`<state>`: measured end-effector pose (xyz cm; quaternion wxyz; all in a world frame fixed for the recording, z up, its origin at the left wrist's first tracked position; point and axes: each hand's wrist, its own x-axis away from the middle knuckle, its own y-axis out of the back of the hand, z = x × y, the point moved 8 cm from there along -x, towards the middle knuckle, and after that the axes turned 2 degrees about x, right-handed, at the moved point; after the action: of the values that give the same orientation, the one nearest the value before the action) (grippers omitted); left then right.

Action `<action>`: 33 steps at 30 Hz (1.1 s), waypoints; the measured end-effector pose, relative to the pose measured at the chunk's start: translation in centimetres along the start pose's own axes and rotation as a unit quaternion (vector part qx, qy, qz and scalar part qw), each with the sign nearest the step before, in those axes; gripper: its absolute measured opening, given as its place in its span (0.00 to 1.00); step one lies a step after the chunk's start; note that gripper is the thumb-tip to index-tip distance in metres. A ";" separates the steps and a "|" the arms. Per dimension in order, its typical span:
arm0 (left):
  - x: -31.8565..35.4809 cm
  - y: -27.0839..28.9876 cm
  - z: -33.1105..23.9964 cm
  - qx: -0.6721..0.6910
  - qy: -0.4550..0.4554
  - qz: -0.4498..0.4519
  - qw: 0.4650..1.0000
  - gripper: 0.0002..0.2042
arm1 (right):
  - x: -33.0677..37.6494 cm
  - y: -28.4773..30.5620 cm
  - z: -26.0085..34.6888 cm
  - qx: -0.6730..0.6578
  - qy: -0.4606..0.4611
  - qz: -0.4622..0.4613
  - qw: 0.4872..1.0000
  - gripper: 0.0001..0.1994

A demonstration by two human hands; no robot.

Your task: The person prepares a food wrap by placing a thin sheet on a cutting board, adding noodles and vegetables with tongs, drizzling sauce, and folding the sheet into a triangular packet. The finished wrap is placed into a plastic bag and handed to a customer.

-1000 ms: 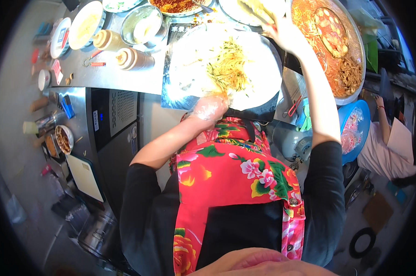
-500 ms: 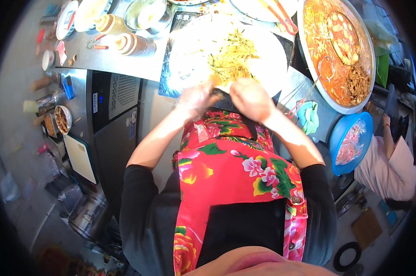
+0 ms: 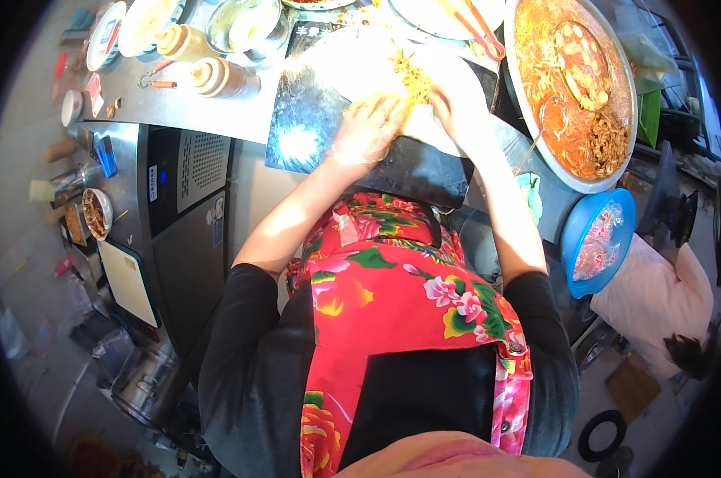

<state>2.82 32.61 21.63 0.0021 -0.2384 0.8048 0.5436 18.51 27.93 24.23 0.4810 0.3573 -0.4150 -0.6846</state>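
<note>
Noodles (image 3: 412, 76) on the white wrap (image 3: 352, 60) sit under both hands' (image 3: 368, 127) loose grip, sauce bottles (image 3: 217, 77) left, big stew pan (image 3: 572, 80) right.

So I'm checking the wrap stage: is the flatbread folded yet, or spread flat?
Spread flat: the flatbread lies open, yellow shreds exposed on it.
</note>
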 end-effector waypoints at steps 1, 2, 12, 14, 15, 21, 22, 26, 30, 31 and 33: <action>0.2 -0.4 0.1 -0.012 0.004 0.018 1.000 0.20 | 1.2 0.5 0.2 0.031 0.010 0.005 0.999 0.12; 0.3 -0.7 0.1 -0.025 0.004 0.029 0.999 0.21 | 2.5 1.0 0.3 0.062 0.020 0.010 0.998 0.11; -0.4 -0.2 -0.7 -0.071 0.018 0.027 0.997 0.18 | -3.9 -3.3 -8.4 0.128 -0.048 0.256 0.957 0.07; -0.5 0.2 -1.3 -0.095 0.025 0.019 0.995 0.15 | -7.0 -3.0 -3.3 -0.214 0.015 0.235 0.948 0.07; -0.5 -0.2 -1.4 -0.107 0.036 0.044 0.993 0.14 | -8.2 -3.5 -0.5 -0.233 0.040 0.244 0.940 0.08; 0.9 -0.7 -1.6 -0.121 0.034 -0.003 0.992 0.12 | -10.2 -10.4 9.5 0.058 0.146 0.471 0.868 0.09; 1.1 -0.5 -1.4 -0.083 0.025 -0.041 0.995 0.11 | -9.8 -10.2 9.2 0.046 0.139 0.497 0.855 0.09; 1.9 -0.7 0.8 0.102 0.052 -0.115 0.987 0.12 | -10.3 -3.3 6.0 -0.173 0.161 0.289 0.928 0.24; 2.9 -1.2 2.6 0.240 0.164 -0.130 0.948 0.16 | -7.5 -2.5 5.9 0.001 0.498 0.158 0.853 0.31; 3.4 -1.4 3.4 0.221 0.228 -0.125 0.940 0.17 | -8.6 -4.1 4.6 -0.003 0.422 0.206 0.883 0.31; 4.8 -2.0 5.4 0.356 0.344 -0.150 0.856 0.20 | -9.2 -6.3 2.9 -0.025 0.323 0.283 0.903 0.32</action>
<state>-2.04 34.87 16.40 -0.1083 -0.5110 0.8473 0.0962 16.19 38.56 20.47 0.7709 0.4144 -0.3034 -0.3767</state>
